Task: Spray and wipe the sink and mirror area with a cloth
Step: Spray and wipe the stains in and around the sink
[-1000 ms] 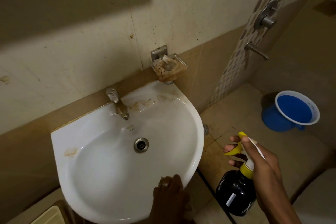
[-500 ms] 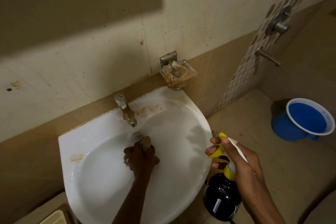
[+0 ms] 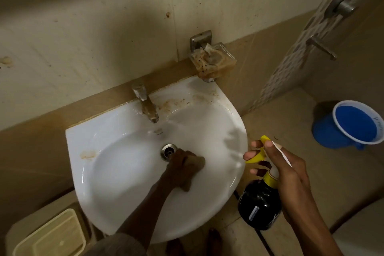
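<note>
Nearest, at five o'clock, the right hand point(image 3: 291, 174) curled round the neck of a black spray bottle point(image 3: 259, 206), one finger on its yellow trigger point(image 3: 256, 157), held just outside the basin's rim. At the centre, the left hand point(image 3: 178, 169) gripped a brownish cloth point(image 3: 196, 164) and pressed it on the white sink point(image 3: 128, 172), just right of the drain point(image 3: 168, 151). Beyond, at twelve o'clock, stood the stained tap point(image 3: 146, 106); at one o'clock a grimy soap dish point(image 3: 214, 61) hung on the wall. At three o'clock a blue bucket point(image 3: 353, 124) sat on the floor.
</note>
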Demonstrator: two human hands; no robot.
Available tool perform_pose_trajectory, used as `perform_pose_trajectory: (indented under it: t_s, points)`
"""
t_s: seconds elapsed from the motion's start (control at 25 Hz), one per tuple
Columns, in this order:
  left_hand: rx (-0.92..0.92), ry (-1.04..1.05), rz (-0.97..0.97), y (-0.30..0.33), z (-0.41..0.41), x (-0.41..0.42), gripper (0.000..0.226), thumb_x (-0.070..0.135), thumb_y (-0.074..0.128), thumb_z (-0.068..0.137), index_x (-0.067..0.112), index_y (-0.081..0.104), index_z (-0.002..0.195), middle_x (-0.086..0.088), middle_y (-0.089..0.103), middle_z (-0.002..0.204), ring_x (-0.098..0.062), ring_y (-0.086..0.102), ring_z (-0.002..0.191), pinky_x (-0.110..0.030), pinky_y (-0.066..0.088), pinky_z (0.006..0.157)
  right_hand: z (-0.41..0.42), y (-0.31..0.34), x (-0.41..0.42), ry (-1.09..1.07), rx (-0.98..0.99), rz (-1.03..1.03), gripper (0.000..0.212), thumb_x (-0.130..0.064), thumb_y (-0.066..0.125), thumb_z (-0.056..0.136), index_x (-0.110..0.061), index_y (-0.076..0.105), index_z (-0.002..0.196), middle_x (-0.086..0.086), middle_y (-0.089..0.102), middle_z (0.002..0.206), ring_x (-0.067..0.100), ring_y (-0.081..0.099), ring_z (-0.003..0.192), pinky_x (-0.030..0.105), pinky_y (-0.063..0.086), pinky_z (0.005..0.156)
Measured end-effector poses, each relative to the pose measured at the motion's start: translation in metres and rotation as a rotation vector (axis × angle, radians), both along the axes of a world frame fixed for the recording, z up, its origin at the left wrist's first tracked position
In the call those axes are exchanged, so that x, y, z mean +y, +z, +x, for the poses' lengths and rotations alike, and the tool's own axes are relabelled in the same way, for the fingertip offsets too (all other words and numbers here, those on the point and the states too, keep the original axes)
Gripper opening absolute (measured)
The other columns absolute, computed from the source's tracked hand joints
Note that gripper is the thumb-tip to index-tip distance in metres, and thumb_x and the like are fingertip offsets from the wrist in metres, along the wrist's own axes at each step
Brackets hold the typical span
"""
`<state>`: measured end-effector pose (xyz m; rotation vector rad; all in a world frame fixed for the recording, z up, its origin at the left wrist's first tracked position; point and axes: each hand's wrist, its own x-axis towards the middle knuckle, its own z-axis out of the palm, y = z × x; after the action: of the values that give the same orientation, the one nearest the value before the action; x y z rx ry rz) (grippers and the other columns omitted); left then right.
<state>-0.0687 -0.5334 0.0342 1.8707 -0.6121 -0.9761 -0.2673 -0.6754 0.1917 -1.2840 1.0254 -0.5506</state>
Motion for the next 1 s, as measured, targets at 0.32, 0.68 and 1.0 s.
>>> perform_pose_trajectory:
  t_s: [0.32, 0.68, 1.0]
  points:
    - [0.202, -0.277, 0.047, 0.031, -0.033, 0.053, 0.051, 0.040, 0.055, 0.069, 0.004, 0.066, 0.103, -0.004, 0.069, 0.102, -0.020, 0.065, 0.097, -0.048, 0.051, 0.091, 0.010, 0.000, 0.020, 0.048, -0.013, 0.027, 0.035, -0.030, 0.051, 0.105, -0.008, 0.078, 0.106, 0.010, 0.081, 0.086, 0.018, 0.076, 0.080, 0.026, 0.061, 0.065]
    - [0.350, -0.206, -0.035, 0.097, -0.024, 0.096, 0.038, 0.021, 0.055, 0.065, 0.000, 0.066, 0.094, -0.011, 0.066, 0.093, -0.024, 0.062, 0.088, -0.034, 0.049, 0.078, 0.018, 0.013, 0.031, 0.035, -0.109, 0.067, 0.046, -0.051, 0.062, 0.084, -0.011, 0.079, 0.098, 0.011, 0.081, 0.085, 0.015, 0.076, 0.074, 0.021, 0.063, 0.061]
    - [-0.392, 0.487, 0.141, 0.137, 0.149, 0.150, 0.021, 0.017, 0.061, 0.075, 0.013, 0.068, 0.094, -0.001, 0.069, 0.091, -0.017, 0.066, 0.077, -0.016, 0.047, 0.051, 0.031, 0.017, 0.059, 0.136, -0.079, 0.087, 0.070, -0.079, 0.073, 0.060, -0.019, 0.083, 0.096, 0.017, 0.081, 0.092, 0.022, 0.078, 0.082, 0.039, 0.060, 0.070]
